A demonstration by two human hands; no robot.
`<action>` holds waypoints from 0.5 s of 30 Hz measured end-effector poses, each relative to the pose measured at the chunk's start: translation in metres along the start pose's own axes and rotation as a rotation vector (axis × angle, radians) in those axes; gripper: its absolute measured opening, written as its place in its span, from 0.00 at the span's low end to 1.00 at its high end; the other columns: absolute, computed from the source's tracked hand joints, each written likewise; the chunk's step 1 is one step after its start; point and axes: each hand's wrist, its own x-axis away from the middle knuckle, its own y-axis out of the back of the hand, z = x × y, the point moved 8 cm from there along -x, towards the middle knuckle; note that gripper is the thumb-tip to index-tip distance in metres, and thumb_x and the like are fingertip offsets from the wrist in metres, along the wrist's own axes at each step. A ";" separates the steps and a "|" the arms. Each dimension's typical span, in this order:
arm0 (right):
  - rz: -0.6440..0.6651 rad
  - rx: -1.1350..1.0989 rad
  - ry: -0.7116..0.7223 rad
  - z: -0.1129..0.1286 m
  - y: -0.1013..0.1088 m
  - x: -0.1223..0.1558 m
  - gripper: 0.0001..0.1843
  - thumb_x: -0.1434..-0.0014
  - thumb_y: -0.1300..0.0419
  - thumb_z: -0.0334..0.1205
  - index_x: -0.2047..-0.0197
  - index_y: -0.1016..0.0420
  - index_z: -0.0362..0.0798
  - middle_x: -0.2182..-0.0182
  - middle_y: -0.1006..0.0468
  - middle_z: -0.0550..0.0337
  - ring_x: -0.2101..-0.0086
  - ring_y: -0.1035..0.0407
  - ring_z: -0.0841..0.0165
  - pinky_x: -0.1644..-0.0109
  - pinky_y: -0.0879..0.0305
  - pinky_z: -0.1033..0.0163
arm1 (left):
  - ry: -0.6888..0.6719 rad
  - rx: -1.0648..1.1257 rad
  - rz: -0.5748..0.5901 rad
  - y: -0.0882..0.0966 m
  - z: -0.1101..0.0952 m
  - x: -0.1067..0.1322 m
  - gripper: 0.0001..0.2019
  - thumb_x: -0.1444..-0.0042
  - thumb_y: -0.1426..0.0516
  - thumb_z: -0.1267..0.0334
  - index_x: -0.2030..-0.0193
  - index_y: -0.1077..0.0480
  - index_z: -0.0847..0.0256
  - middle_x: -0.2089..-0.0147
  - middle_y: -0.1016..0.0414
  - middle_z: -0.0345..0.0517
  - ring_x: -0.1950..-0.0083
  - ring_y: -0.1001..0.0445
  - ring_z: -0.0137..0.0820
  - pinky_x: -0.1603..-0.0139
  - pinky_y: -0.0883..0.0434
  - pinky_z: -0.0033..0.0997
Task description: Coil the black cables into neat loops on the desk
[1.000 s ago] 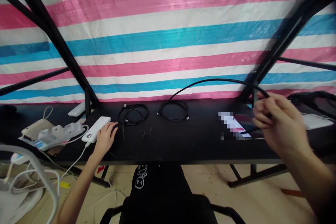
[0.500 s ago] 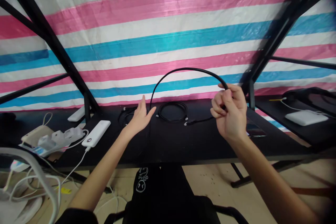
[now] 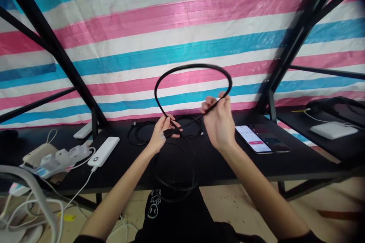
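Note:
My left hand [image 3: 162, 134] is closed on a black cable [image 3: 194, 66], pinching it between thumb and fingers above the table. The cable rises into a round loop and crosses itself near that hand. Its dark plug [image 3: 169, 133] with a pale metal tip lies against the left fingers. My right hand [image 3: 219, 123] has the loop's right side between its thumb and curled fingers. A slack, blurred length hangs below, in front of the table edge. On the table behind lie a coiled black cable [image 3: 137, 133] and another coil, partly hidden by the hands.
On the right lie a lit phone [image 3: 253, 139] and a dark phone [image 3: 278, 145]. To the left are a white power bank [image 3: 104, 152] and a power strip [image 3: 61, 161] with plugged-in chargers. Black metal posts [image 3: 71, 72] slant up both sides before a striped sheet [image 3: 182, 26].
My right hand has moved left and bent the cable into a closed loop. My left hand, flat before, now grips the cable where it crosses. The lit phone has come into sight.

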 end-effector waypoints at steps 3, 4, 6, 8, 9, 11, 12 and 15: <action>0.121 0.031 -0.110 -0.032 0.001 0.000 0.15 0.42 0.45 0.54 0.63 0.46 0.54 0.66 0.31 0.63 0.62 0.32 0.70 0.54 0.36 0.61 | 0.006 -0.027 -0.058 0.009 -0.015 0.001 0.16 0.42 0.48 0.47 0.59 0.38 0.58 0.70 0.25 0.43 0.69 0.21 0.34 0.72 0.25 0.28; 0.168 0.068 -0.161 -0.042 0.004 0.001 0.15 0.42 0.45 0.54 0.62 0.44 0.54 0.65 0.30 0.62 0.59 0.31 0.69 0.51 0.37 0.59 | 0.010 -0.031 -0.073 0.014 -0.019 0.001 0.15 0.42 0.48 0.47 0.60 0.38 0.58 0.71 0.25 0.43 0.71 0.21 0.34 0.73 0.25 0.27; 0.288 0.199 -0.319 -0.063 0.013 0.007 0.16 0.41 0.45 0.56 0.61 0.39 0.52 0.61 0.28 0.58 0.54 0.32 0.66 0.48 0.38 0.56 | -0.002 -0.028 -0.093 0.020 -0.027 0.000 0.15 0.42 0.48 0.48 0.60 0.39 0.58 0.71 0.24 0.43 0.72 0.21 0.34 0.74 0.25 0.29; 0.424 0.348 -0.518 -0.080 0.021 0.021 0.20 0.41 0.47 0.57 0.56 0.33 0.49 0.55 0.27 0.52 0.51 0.33 0.63 0.47 0.37 0.54 | -0.038 -0.019 -0.118 0.025 -0.034 0.001 0.14 0.42 0.48 0.49 0.61 0.39 0.59 0.69 0.23 0.44 0.71 0.21 0.35 0.72 0.24 0.31; 0.487 0.399 -0.609 -0.085 0.024 0.030 0.23 0.40 0.47 0.58 0.53 0.31 0.49 0.53 0.28 0.50 0.51 0.33 0.62 0.47 0.37 0.53 | -0.055 -0.019 -0.134 0.027 -0.038 0.001 0.14 0.42 0.48 0.49 0.61 0.39 0.59 0.68 0.23 0.44 0.71 0.21 0.34 0.71 0.23 0.32; 0.576 0.428 -0.757 -0.087 0.025 0.047 0.27 0.40 0.49 0.59 0.48 0.31 0.48 0.51 0.28 0.47 0.50 0.32 0.61 0.49 0.35 0.53 | -0.071 -0.037 -0.170 0.028 -0.042 0.000 0.14 0.42 0.47 0.49 0.60 0.37 0.59 0.67 0.23 0.44 0.71 0.21 0.33 0.72 0.23 0.31; 0.601 0.414 -0.808 -0.085 0.023 0.054 0.29 0.40 0.49 0.60 0.47 0.30 0.47 0.51 0.27 0.47 0.51 0.32 0.61 0.49 0.34 0.53 | -0.079 -0.061 -0.191 0.028 -0.045 0.000 0.15 0.43 0.46 0.49 0.60 0.36 0.60 0.68 0.23 0.44 0.72 0.21 0.33 0.73 0.23 0.30; 0.666 0.309 -0.910 -0.077 0.010 0.072 0.29 0.40 0.48 0.58 0.44 0.32 0.46 0.55 0.24 0.48 0.55 0.28 0.62 0.52 0.32 0.54 | -0.113 -0.189 -0.234 0.026 -0.054 -0.003 0.17 0.45 0.45 0.48 0.59 0.32 0.61 0.71 0.24 0.45 0.75 0.23 0.31 0.77 0.25 0.26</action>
